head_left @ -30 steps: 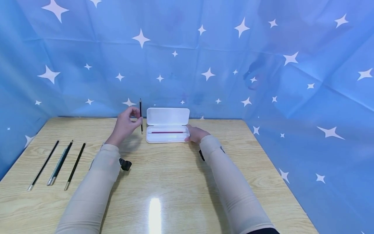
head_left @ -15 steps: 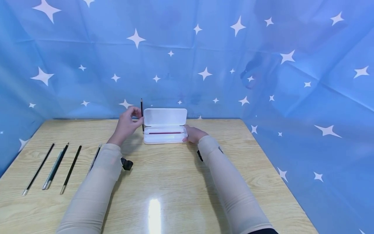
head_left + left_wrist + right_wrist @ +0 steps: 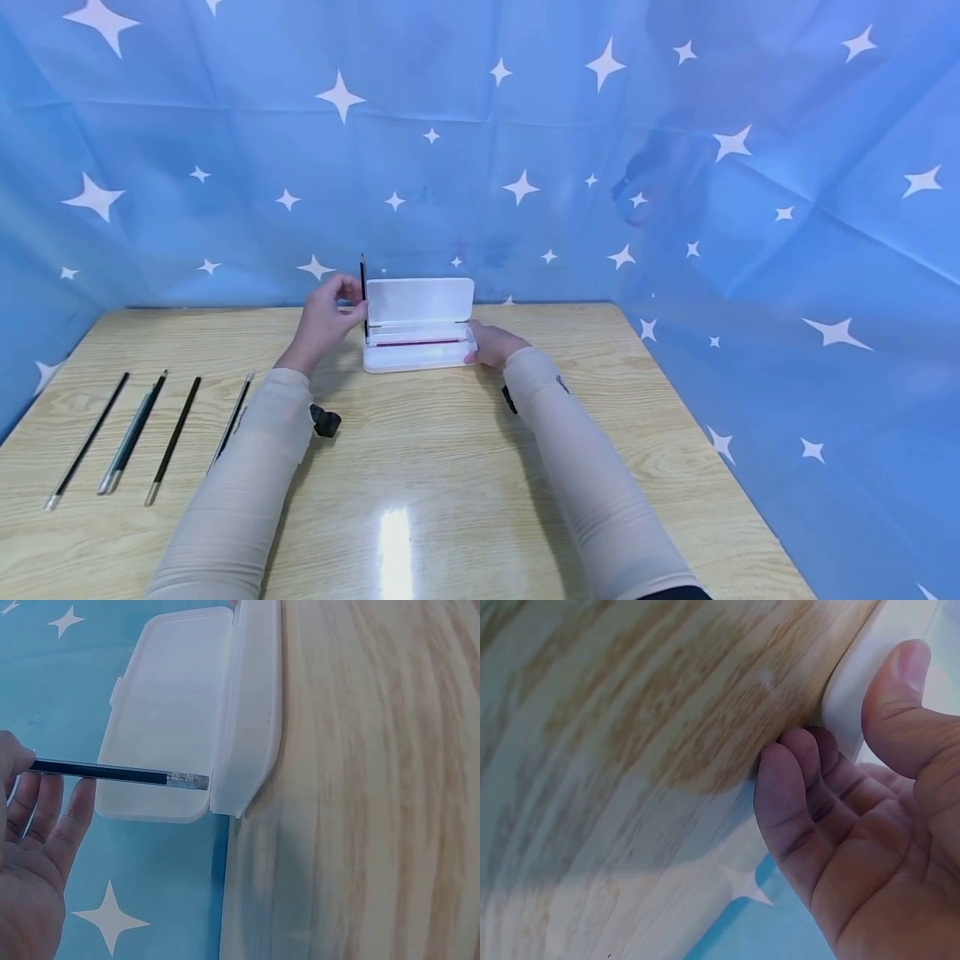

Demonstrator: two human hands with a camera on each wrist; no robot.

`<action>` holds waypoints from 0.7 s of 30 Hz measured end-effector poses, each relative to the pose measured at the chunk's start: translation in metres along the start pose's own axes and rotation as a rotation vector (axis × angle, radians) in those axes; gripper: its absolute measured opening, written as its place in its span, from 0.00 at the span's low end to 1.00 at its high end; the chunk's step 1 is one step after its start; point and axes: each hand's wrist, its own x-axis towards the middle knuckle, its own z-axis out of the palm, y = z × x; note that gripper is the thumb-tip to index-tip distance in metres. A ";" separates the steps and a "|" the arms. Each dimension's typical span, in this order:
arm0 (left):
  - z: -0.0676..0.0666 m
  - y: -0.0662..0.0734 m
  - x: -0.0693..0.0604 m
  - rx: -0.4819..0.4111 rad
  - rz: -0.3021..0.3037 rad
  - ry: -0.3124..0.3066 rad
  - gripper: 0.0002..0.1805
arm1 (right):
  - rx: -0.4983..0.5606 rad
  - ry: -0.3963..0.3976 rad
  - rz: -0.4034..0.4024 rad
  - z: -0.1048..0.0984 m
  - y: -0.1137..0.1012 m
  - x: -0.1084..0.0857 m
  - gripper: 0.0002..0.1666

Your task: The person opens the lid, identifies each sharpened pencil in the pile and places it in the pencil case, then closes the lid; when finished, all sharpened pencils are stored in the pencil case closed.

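A white pencil case (image 3: 420,300) stands at the back of the table with its lid raised. A red pencil (image 3: 420,342) lies lengthwise inside it. At the case's left end, my left hand (image 3: 324,323) pinches a black pencil (image 3: 363,287) near upright, sharpened tip up. The left wrist view shows this pencil's eraser end (image 3: 187,780) down beside the case's hinge edge. My right hand (image 3: 497,343) grips the right end of the case. In the right wrist view the thumb (image 3: 904,697) lies on the case (image 3: 847,697), fingers bent against its end.
Several dark pencils (image 3: 172,442) lie on the wooden table (image 3: 450,450) at the left, beside a teal pencil (image 3: 129,437). One more pencil (image 3: 238,412) is partly hidden by my left sleeve. A blue star-patterned cloth (image 3: 450,167) hangs right behind the table.
The black pencil in my left hand has come rightward against the case's left end. My right hand keeps its grip. The head view has shifted slightly, uncovering the pencil beside my left sleeve.
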 end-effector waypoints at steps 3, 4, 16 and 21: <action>0.002 -0.003 0.001 0.007 -0.001 -0.009 0.08 | -0.001 -0.002 0.002 0.000 0.000 0.000 0.46; 0.003 -0.004 0.001 0.011 -0.001 -0.012 0.08 | 0.003 -0.006 0.007 0.000 0.000 0.000 0.46; 0.014 -0.007 0.001 0.043 -0.007 -0.090 0.07 | -0.006 -0.022 0.027 0.000 -0.002 0.003 0.48; 0.020 -0.004 0.003 0.059 -0.003 -0.143 0.07 | 0.015 -0.024 0.051 0.000 -0.001 0.002 0.50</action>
